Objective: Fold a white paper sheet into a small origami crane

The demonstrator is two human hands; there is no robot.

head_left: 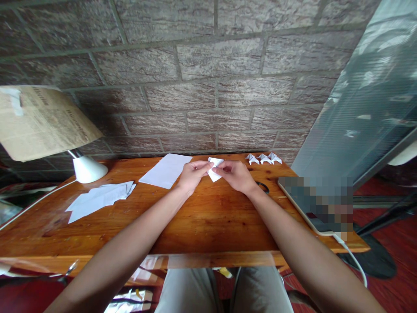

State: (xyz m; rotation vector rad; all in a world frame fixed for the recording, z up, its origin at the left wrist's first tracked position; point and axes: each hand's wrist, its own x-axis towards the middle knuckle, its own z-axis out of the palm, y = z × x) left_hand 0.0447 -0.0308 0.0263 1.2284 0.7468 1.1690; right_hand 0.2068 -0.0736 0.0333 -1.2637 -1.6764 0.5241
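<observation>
Between my two hands, just above the wooden table, is a small piece of folded white paper. My left hand pinches its left side, the thumb lying across it. From the right, my right hand grips the same paper with thumb and fingers closed. The paper's lower end tapers to a point, and its middle is partly covered by my fingertips. Several small folded paper figures stand in a row at the table's back right edge, beyond my right hand.
White sheets lie left of my hands, with loose paper pieces further left. A lamp with a newspaper-covered shade stands at far left. Dark scissor-like handles and a cabled tablet-like device lie right. A brick wall rises behind.
</observation>
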